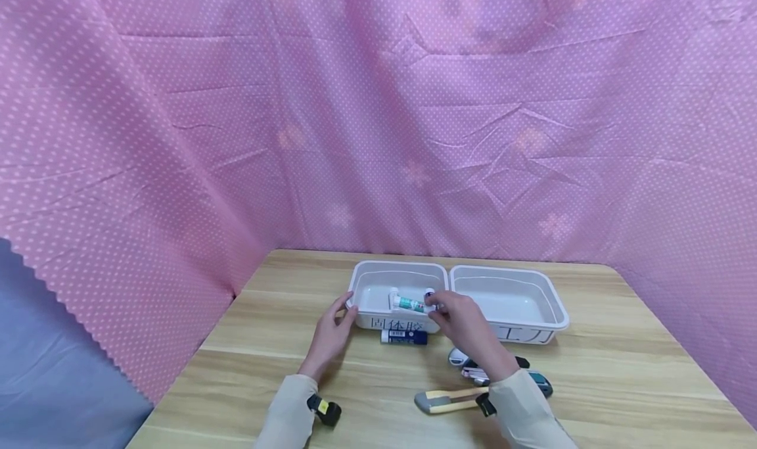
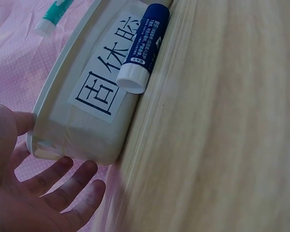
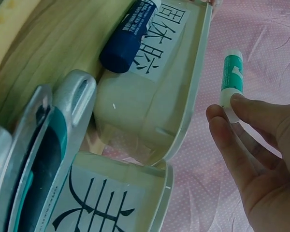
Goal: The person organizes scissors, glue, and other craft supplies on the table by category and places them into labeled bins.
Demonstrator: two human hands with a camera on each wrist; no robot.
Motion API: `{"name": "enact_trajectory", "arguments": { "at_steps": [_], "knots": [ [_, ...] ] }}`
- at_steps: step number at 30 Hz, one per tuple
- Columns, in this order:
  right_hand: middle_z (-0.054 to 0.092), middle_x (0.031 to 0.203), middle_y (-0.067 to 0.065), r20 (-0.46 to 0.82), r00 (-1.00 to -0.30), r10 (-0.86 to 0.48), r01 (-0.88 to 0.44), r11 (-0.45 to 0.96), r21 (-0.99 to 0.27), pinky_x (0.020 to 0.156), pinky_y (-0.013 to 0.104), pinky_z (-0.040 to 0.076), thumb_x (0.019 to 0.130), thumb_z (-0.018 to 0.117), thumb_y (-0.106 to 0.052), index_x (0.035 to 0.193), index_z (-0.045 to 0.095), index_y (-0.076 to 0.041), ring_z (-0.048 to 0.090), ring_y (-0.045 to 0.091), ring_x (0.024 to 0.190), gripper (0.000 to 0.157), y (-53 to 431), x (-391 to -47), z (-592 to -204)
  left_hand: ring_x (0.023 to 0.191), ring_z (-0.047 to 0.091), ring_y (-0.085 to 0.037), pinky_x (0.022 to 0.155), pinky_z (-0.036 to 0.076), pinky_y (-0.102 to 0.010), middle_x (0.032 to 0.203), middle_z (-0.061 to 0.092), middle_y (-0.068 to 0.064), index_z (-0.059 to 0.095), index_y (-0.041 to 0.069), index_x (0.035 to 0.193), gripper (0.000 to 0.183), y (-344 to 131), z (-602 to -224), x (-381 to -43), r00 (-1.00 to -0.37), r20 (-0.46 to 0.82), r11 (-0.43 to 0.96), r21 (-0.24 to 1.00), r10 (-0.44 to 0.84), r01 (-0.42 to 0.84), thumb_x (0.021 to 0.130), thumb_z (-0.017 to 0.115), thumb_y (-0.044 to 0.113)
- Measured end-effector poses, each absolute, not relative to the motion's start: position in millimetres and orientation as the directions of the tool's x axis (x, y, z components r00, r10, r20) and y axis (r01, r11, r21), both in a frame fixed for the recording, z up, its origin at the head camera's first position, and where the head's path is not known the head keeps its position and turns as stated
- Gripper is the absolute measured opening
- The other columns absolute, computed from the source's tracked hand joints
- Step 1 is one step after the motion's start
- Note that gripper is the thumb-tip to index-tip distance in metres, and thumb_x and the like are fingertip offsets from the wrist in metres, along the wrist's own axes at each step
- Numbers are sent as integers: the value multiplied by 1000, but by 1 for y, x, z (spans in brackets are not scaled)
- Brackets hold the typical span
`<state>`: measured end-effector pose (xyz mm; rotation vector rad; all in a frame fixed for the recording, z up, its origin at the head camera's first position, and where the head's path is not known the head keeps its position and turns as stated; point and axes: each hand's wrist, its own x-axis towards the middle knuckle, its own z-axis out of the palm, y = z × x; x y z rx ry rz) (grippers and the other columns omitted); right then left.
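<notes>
A green-and-white glue stick (image 3: 233, 72) is pinched by its white end between the thumb and fingers of my right hand (image 3: 261, 140), above the left white bin (image 1: 399, 267). My left hand (image 1: 328, 336) holds that bin's near left corner, with thumb and forefinger at the rim and the other fingers spread by the side. Black characters are printed on the bin's front label (image 2: 104, 82). A dark blue glue stick with a white cap (image 1: 405, 337) lies on the table against the front. Inside the bin are white-ended sticks, partly hidden by the right hand.
Right of it stands a second white bin (image 1: 503, 298), also labelled. Under my right forearm lie a yellow-and-grey utility knife (image 1: 446, 406) and several grey, teal and black utility knives (image 3: 70, 111). A pink dotted cloth (image 1: 378, 140) hangs behind the wooden table (image 1: 367, 396).
</notes>
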<state>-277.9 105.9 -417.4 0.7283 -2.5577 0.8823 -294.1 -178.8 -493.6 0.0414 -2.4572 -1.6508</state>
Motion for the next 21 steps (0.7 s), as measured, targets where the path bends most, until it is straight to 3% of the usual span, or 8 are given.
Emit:
{"name": "enact_trajectory", "arguments": {
  "at_steps": [21],
  "knots": [
    [76, 101, 6, 418, -852, -316, -507, 699, -505, 70, 23, 60, 87, 79, -1, 102, 75, -11, 73, 16, 86, 18, 109, -285, -425, 118, 64, -32, 102, 54, -49, 149, 53, -19, 47, 24, 153, 50, -180, -492, -294, -983, 131, 383, 921, -126, 73, 106, 55, 38]
  ]
}}
